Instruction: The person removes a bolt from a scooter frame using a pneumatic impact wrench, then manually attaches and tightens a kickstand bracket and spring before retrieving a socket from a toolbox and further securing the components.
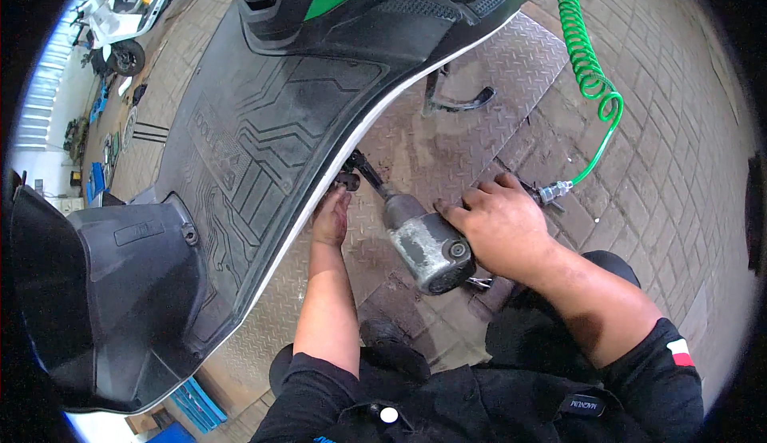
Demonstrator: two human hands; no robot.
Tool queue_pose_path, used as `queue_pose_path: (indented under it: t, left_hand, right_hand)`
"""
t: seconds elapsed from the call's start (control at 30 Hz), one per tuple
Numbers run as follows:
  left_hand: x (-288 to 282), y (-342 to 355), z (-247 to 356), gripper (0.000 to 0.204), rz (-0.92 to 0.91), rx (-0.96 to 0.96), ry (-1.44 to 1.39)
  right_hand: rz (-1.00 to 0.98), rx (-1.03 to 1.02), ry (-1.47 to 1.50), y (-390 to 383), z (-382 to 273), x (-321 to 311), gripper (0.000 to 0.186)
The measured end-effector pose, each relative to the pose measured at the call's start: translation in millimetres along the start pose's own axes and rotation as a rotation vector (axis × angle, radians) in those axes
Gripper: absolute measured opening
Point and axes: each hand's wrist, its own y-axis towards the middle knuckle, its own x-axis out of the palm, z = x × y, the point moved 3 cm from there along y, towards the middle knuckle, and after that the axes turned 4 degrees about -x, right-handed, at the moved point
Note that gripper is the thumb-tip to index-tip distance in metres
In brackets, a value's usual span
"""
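My right hand (503,223) is wrapped round the handle of an air impact wrench (423,243), a grey, worn tool. Its nose, carrying a long dark extension (369,173), points up and left beneath the edge of a scooter's floorboard (272,123). Under that same edge, my left hand (331,218) reaches up with its fingers closed at a dark, rounded part (347,181). The floorboard hides some of those fingers, and what they grip cannot be made out. A metal fitting (553,194) joins a green coiled air hose (582,59) to the wrench beside my right hand.
The scooter stands over a metal tread plate (511,67) on paved ground (671,147). A curved black stand or pedal (463,103) sticks out beneath it. Another scooter, white (120,27), is at the far left. Blue trays (196,405) lie behind the near scooter's seat end.
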Motion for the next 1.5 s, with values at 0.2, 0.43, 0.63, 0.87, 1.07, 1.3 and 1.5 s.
queue_pose_path:
  t: [0.2,0.43,0.63,0.87,1.07,1.3,1.5]
  left_hand:
    - [37.2,8.9,0.3,0.036,-0.062,0.012,-0.245]
    - [33.7,22.7,0.9,0.042,-0.019,-0.040,-0.438]
    - [43.9,17.7,2.3,0.048,-0.063,0.001,-0.440]
    - [53.2,14.6,9.2,0.060,-0.190,0.111,-0.235]
    - [64.3,10.3,11.2,0.060,-0.257,0.098,-0.266]
    - [63.8,11.9,8.1,0.057,-0.259,0.108,-0.313]
    - [54.9,7.4,3.3,0.051,-0.092,0.136,-0.305]
  right_hand:
    - [-0.129,0.025,-0.033,-26.1,16.5,5.9,0.020]
    - [-0.221,0.009,-0.034,-36.5,23.3,24.7,0.017]
    - [-0.306,-0.013,-0.042,-43.8,30.9,39.5,0.016]
    - [-0.311,0.003,-0.030,-49.5,35.8,48.6,0.013]
    - [-0.352,-0.003,-0.031,-54.8,39.5,53.1,0.010]
    - [-0.439,0.024,-0.034,-57.0,40.9,59.8,0.010]
    - [-0.603,0.098,0.003,-53.0,56.3,92.5,0.017]
